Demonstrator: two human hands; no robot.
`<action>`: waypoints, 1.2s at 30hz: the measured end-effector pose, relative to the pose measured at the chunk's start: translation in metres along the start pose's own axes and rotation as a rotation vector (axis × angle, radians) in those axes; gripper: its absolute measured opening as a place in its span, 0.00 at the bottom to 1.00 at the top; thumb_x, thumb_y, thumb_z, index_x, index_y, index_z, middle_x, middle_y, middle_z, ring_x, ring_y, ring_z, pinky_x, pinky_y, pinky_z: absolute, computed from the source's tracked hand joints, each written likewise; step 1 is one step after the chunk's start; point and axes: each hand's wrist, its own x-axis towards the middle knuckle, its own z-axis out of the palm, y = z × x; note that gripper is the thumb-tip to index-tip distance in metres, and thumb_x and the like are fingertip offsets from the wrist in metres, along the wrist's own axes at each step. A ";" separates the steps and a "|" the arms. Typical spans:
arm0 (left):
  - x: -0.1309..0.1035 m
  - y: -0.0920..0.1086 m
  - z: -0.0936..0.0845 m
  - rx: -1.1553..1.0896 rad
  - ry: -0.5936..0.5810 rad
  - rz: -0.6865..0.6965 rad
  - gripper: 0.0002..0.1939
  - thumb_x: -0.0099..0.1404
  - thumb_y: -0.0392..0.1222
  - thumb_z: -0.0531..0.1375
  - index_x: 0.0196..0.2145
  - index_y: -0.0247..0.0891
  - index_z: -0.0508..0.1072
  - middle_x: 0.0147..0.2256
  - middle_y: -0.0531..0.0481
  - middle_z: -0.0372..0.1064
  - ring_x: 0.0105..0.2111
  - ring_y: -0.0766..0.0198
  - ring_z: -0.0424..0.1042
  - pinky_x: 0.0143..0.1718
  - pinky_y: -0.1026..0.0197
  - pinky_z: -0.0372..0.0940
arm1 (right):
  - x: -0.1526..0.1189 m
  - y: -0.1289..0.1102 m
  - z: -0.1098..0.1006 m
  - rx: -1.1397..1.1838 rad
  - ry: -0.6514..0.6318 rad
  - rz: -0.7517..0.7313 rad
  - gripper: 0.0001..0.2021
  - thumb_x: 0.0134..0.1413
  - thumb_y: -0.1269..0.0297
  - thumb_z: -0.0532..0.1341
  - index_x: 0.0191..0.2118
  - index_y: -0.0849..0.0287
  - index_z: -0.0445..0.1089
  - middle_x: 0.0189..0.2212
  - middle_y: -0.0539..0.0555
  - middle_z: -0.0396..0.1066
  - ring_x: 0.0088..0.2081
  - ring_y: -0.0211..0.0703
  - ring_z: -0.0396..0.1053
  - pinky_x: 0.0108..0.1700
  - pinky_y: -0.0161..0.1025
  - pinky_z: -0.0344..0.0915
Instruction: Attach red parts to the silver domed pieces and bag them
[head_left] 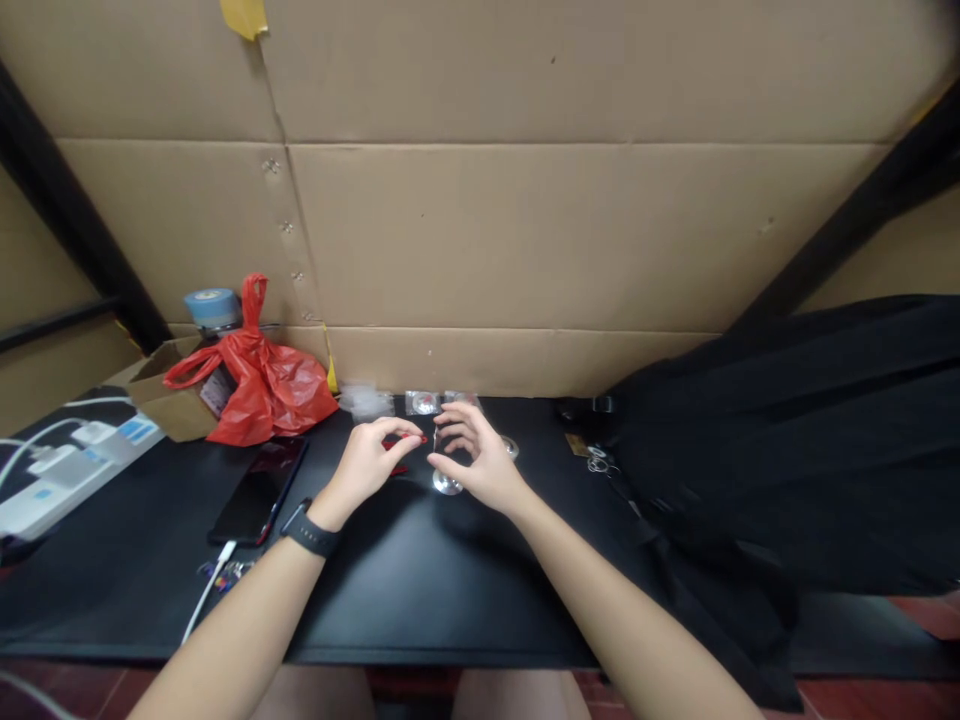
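My left hand [371, 460] is closed in a pinch, with a small red piece [421, 438] at its fingertips. Its kind is too small to make out. Facing it, my right hand [484, 462] curves its thumb and fingers around a thin shiny piece [435, 438], seen edge-on between the tips. Below the right fingers lies a round silver disc [447, 484], and another silver disc [511, 447] shows partly behind that hand. A red item [397, 468] lies on the black table under the left hand, mostly hidden.
Clear plastic packets [422, 403] lie along the cardboard wall [480, 240]. At left are a red plastic bag [274, 385], a cardboard box [169, 390], a phone [259, 490] with a white cable, and a power strip [71, 480]. Black cloth [787, 450] covers the right side.
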 end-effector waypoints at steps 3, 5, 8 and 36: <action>-0.002 0.000 0.004 0.000 -0.013 0.019 0.10 0.67 0.46 0.60 0.34 0.39 0.77 0.37 0.49 0.77 0.38 0.60 0.74 0.44 0.61 0.65 | -0.002 -0.002 0.007 0.026 0.023 -0.003 0.31 0.49 0.62 0.71 0.57 0.50 0.59 0.50 0.57 0.69 0.48 0.46 0.72 0.45 0.42 0.71; -0.003 0.002 0.007 -0.031 -0.008 0.027 0.10 0.69 0.45 0.58 0.36 0.38 0.76 0.37 0.49 0.75 0.38 0.61 0.73 0.43 0.61 0.65 | -0.003 -0.003 0.010 0.038 0.037 0.002 0.31 0.47 0.62 0.72 0.56 0.50 0.60 0.50 0.57 0.70 0.49 0.47 0.72 0.45 0.43 0.71; -0.004 0.006 0.011 -0.110 0.015 0.066 0.09 0.70 0.44 0.56 0.36 0.38 0.74 0.40 0.47 0.72 0.42 0.61 0.72 0.47 0.61 0.65 | -0.004 -0.006 0.013 0.054 0.057 0.000 0.31 0.46 0.61 0.73 0.55 0.51 0.61 0.50 0.58 0.70 0.49 0.47 0.73 0.46 0.43 0.71; -0.013 0.020 0.020 0.164 0.229 0.134 0.06 0.67 0.42 0.61 0.33 0.41 0.77 0.42 0.47 0.65 0.47 0.56 0.68 0.53 0.52 0.60 | -0.001 -0.021 0.007 0.071 -0.059 0.143 0.17 0.63 0.48 0.57 0.33 0.57 0.71 0.48 0.57 0.66 0.43 0.44 0.70 0.41 0.40 0.70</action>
